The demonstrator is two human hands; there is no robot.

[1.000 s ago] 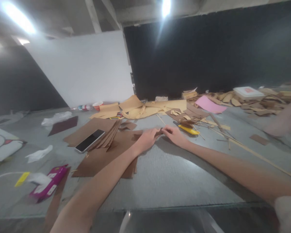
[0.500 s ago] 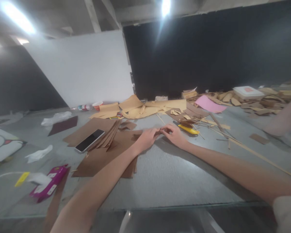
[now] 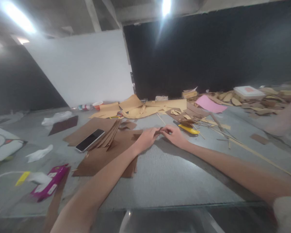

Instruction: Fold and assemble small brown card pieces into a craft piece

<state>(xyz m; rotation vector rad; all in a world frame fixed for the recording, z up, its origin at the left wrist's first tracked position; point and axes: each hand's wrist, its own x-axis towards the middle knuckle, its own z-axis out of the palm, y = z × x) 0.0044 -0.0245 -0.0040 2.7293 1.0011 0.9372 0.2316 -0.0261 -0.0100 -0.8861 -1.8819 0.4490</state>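
My left hand (image 3: 147, 139) and my right hand (image 3: 173, 135) meet at the middle of the table, fingertips almost touching. Both are closed in a pinch on a small brown sheet piece (image 3: 158, 131), mostly hidden by the fingers. Larger brown sheets (image 3: 106, 161) lie beside and under my left forearm, with a fanned stack of brown strips (image 3: 109, 137) on top. A phone (image 3: 90, 140) rests on the brown sheets. Just beyond my right hand is a yellow utility knife (image 3: 189, 129), beside brown and tan scraps.
At the left are a magenta packet (image 3: 49, 183), a white cable with a yellow tag (image 3: 22, 178) and crumpled tissue (image 3: 39, 153). Tan sheets (image 3: 135, 110), a pink sheet (image 3: 210, 104) and a white box (image 3: 249, 92) line the back. Thin strips (image 3: 254, 153) cross the right side.
Almost nothing differs. Both hands keep their pinch at the same spot, and the view has shifted very slightly.
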